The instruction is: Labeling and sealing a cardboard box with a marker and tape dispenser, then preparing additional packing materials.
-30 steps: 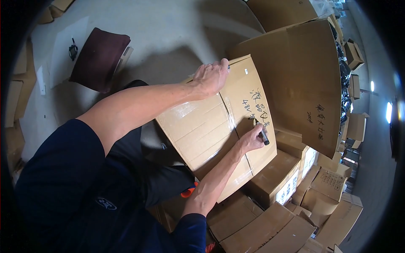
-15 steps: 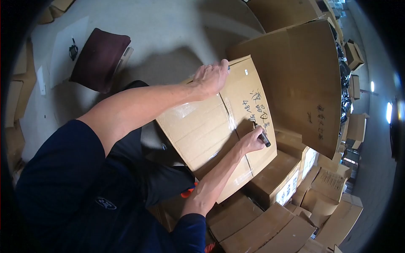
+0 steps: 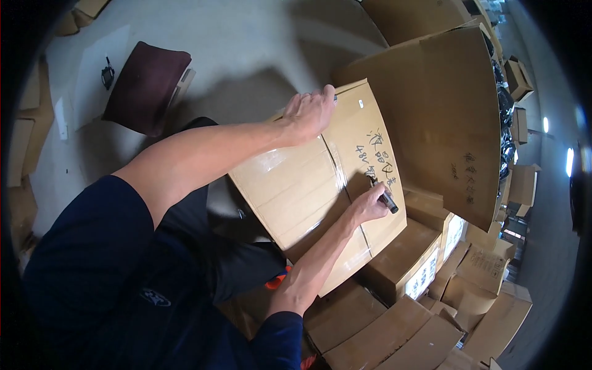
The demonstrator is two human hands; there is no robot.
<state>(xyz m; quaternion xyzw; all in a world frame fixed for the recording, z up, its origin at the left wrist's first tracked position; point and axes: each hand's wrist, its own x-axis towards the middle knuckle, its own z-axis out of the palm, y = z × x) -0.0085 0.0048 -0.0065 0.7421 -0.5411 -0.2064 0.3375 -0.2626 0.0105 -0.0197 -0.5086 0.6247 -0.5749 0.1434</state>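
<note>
A taped cardboard box (image 3: 290,191) lies tilted in front of me, with handwritten black marks across its right part. My right hand (image 3: 370,203) is closed around a black marker (image 3: 388,200); its tip meets the cardboard below the lower line of writing. At the box's far edge rests my left hand (image 3: 308,114), its fingers curled. A small dark piece (image 3: 335,98) shows at that hand's fingertips, too small to name. Clear tape and a dark seam run across the box between my hands.
A large open carton (image 3: 425,117) holding black plastic bags (image 3: 506,117) stands beyond the box. Several cartons (image 3: 376,333) crowd the lower right. On the grey floor at the left lie a dark maroon covered item (image 3: 148,86) and a small black device (image 3: 107,76).
The marker has moved very slightly on the cardboard, and the writing by its tip looks a little fuller. My left hand has stayed at the box's edge.
</note>
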